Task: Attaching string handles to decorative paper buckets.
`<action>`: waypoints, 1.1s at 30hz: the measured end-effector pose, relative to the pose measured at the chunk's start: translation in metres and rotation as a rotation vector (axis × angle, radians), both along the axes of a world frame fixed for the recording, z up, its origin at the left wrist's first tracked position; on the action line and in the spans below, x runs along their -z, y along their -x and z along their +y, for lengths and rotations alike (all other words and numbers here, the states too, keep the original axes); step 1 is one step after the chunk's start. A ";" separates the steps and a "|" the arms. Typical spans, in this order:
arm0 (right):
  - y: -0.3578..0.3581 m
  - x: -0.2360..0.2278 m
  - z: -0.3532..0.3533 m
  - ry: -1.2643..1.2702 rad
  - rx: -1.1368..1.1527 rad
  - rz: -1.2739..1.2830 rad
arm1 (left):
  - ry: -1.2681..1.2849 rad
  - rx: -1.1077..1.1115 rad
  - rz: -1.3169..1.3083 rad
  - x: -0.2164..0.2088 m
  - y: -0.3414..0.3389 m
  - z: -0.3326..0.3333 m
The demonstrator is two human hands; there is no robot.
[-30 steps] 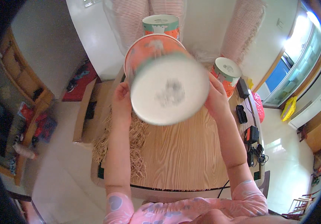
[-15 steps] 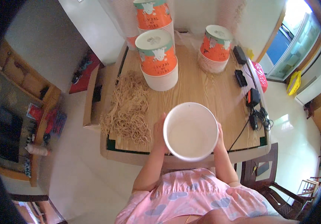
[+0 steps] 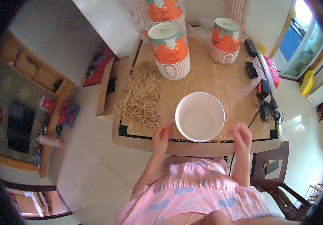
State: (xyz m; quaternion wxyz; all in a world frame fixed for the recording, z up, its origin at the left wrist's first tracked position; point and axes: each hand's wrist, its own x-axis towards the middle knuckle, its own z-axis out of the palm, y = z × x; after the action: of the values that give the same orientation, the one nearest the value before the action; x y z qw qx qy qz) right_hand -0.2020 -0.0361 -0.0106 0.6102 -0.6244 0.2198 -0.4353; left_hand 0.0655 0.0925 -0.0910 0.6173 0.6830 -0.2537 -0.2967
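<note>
A white paper bucket (image 3: 199,117) stands upright near the table's front edge, its open mouth facing up. My left hand (image 3: 162,135) is just left of it, apart from its wall, with loosely bent fingers and nothing held. On the other side my right hand (image 3: 241,135) is also clear of the bucket; it is slightly blurred, its fingers loosely curled and holding nothing. A heap of tan twisted paper cords (image 3: 141,97) lies beyond my left hand. Behind the bucket, a stack of upside-down orange and green printed paper buckets (image 3: 171,50) stands on the table.
Another upside-down bucket stack (image 3: 226,40) stands at the back right. Black power adapters (image 3: 263,89) with tangled cables lie along the right edge of the wooden table (image 3: 206,80). A cardboard box (image 3: 105,93) is at the left, and a dark chair (image 3: 272,165) at the right.
Both my hands have let go of the white bucket and drawn apart to its sides. The bucket now rests on the table. The whole view has shifted slightly.
</note>
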 end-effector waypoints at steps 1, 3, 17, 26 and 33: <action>0.010 -0.011 0.012 0.079 -0.335 -0.062 | 0.019 0.020 -0.013 0.007 -0.002 0.005; -0.023 -0.052 0.039 0.291 -1.072 0.033 | 0.004 -0.013 -0.040 0.008 0.002 0.014; -0.133 -0.022 0.136 0.862 -1.216 0.058 | -0.038 0.103 -0.288 -0.004 0.006 -0.010; -0.117 -0.010 0.128 0.595 -1.253 0.144 | -0.010 0.239 -0.312 -0.009 -0.010 -0.019; -0.147 0.002 0.131 0.514 -1.028 0.210 | 0.001 0.186 -0.426 -0.015 -0.022 -0.010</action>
State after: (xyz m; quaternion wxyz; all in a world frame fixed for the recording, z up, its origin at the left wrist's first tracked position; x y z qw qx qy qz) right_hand -0.0551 0.0946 -0.0125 0.5468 -0.8188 -0.1648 -0.0586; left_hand 0.0874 0.0821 -0.0761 0.5200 0.7037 -0.4404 -0.2013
